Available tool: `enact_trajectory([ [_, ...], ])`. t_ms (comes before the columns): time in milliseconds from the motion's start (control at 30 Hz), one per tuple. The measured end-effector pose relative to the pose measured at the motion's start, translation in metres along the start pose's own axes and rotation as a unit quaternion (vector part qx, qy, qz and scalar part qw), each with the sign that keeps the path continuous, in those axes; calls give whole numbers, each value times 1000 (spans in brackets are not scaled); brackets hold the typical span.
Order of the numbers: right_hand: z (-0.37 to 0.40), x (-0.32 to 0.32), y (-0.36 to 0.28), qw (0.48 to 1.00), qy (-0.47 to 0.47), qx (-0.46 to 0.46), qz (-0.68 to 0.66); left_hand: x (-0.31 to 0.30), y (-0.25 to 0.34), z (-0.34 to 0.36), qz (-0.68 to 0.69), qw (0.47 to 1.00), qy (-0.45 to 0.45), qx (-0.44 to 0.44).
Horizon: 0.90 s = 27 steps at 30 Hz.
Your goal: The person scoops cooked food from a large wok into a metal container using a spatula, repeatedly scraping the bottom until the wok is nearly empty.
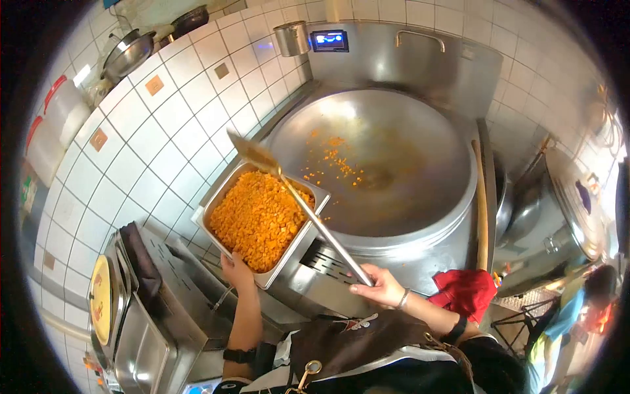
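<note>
My left hand is closed on the near left edge of a deep steel food pan. Orange diced food fills much of the pan. In my right hand is the end of the long metal handle of a wok spatula. Its broad blade is raised over the pan's far side, and the shaft crosses above the food. Beyond the pan sits a large built-in wok, with scattered orange bits on its left inner slope and a brownish wet patch at the bottom.
A red cloth lies at the counter's front right, near a long wooden handle. Steel trays and a yellow plate stand at left. Behind the wok are a faucet and a lit display.
</note>
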State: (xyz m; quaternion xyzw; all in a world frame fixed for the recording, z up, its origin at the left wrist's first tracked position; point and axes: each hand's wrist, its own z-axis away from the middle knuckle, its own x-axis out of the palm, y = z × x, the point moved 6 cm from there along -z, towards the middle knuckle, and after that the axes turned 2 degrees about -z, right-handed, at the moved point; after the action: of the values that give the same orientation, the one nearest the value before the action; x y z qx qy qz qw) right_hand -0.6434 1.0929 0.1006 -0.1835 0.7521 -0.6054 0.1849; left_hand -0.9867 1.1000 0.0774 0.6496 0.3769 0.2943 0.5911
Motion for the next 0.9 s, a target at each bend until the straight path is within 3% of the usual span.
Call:
enact_trajectory([
  [67,3,-13,-13,947,-77,209,-232,1,-9,-5,-25,999,-29,10],
  [133,-8,-42,-36,914,-156,93,-362,-1,-8,-3,-13,1000,-13,-12],
  [200,-14,-94,-32,952,-78,185,-229,0,12,9,-17,1000,-23,-5],
  [233,-18,-126,-29,986,-11,161,-40,2,18,11,-18,999,-34,3],
  [267,-17,-159,-32,959,108,195,176,3,15,8,-23,999,-40,4],
  [300,-15,-180,-49,941,224,111,230,0,8,6,-21,999,-47,-3],
  [333,-11,-201,-53,925,256,46,278,-1,2,3,-20,998,-55,-12],
  [367,-9,-213,-67,912,262,69,307,1,3,4,-27,998,-60,-14],
  [400,-11,-217,-83,882,230,142,387,1,6,7,-9,998,-53,-24],
  [433,-14,-225,-87,867,180,159,438,-1,6,9,8,998,-45,-35],
  [533,-21,-263,-58,848,32,324,418,-3,6,8,7,998,-56,-25],
  [567,-30,-270,-63,848,33,329,414,-2,6,9,3,998,-60,-26],
  [633,-40,-275,-70,744,-90,464,472,-1,14,13,39,996,-71,24],
  [667,-51,-282,-72,745,-91,466,469,-1,17,13,35,996,-74,24],
  [767,-74,-273,-76,694,-272,438,502,-1,16,14,41,996,-77,14],
  [900,-98,-273,-64,695,-326,441,465,-2,21,18,-33,999,-27,-7],
])
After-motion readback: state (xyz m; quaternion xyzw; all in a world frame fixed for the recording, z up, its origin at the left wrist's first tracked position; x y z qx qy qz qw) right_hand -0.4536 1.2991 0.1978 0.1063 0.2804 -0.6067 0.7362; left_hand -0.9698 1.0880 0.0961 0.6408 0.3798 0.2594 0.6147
